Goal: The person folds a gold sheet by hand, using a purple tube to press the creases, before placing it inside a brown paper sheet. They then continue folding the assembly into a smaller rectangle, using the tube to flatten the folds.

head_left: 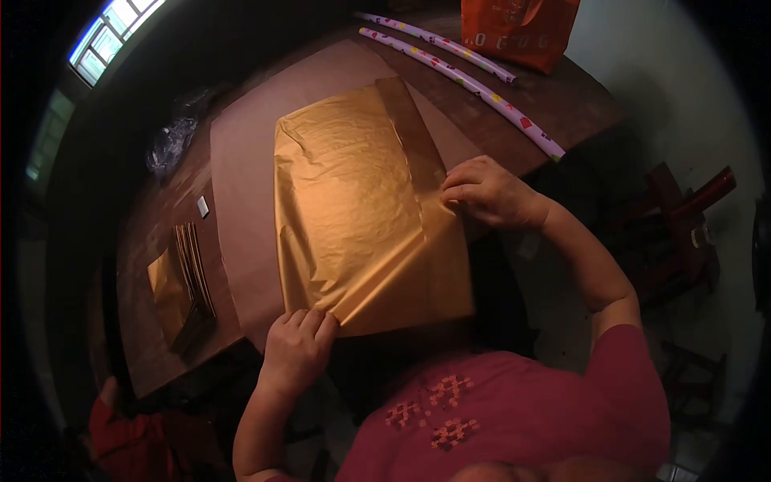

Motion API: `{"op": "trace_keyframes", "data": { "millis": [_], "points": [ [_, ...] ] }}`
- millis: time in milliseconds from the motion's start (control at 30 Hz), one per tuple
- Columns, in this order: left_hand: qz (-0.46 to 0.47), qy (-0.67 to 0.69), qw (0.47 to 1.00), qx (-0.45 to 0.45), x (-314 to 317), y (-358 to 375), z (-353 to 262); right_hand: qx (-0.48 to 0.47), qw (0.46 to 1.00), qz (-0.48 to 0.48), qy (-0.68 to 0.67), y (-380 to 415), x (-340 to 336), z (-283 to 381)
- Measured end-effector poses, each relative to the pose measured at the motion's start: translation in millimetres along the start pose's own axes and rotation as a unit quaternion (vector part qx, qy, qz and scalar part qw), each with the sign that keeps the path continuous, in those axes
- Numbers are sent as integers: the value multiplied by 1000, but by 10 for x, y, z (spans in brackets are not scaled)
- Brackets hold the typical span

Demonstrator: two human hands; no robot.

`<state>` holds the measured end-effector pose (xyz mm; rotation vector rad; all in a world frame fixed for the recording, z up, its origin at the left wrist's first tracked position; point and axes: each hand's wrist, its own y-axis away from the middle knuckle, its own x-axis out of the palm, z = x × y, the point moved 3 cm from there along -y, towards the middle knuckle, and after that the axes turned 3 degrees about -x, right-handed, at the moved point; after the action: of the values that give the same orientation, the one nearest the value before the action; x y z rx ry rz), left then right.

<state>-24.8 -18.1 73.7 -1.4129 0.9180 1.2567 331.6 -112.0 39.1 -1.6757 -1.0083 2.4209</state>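
A large sheet of shiny gold wrapping paper lies in front of me, with a darker gold band along its upper right side. My left hand is closed on its lower left edge, fingers curled over the paper. At the right edge, my right hand pinches the paper between thumb and fingers. A taut diagonal crease runs between the two hands, and wrinkles show near the left one. Underneath is a larger dull brown sheet, spread on the dark wooden table.
Two patterned wrapping paper rolls lie at the back beside an orange bag. To the left are folded gold pieces, a small whitish object and crumpled clear plastic. Another person's red clothing shows at lower left.
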Motion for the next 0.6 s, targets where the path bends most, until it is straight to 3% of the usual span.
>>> {"op": "trace_keyframes", "data": {
  "millis": [167, 267, 333, 600],
  "points": [
    [13, -2, 1000, 19, -17, -48, -41, 29, 1000, 5, 11, -153, -91, -38],
    [30, 7, 999, 16, -18, -77, -64, -24, 998, 31, 54, -368, -17, 68],
    [43, 7, 999, 5, -9, -83, -82, -123, 987, 76, 71, -517, 81, 154],
    [25, 24, 999, 4, 167, -46, -45, -153, 973, 118, 125, -717, 150, 2]
  ]
}}
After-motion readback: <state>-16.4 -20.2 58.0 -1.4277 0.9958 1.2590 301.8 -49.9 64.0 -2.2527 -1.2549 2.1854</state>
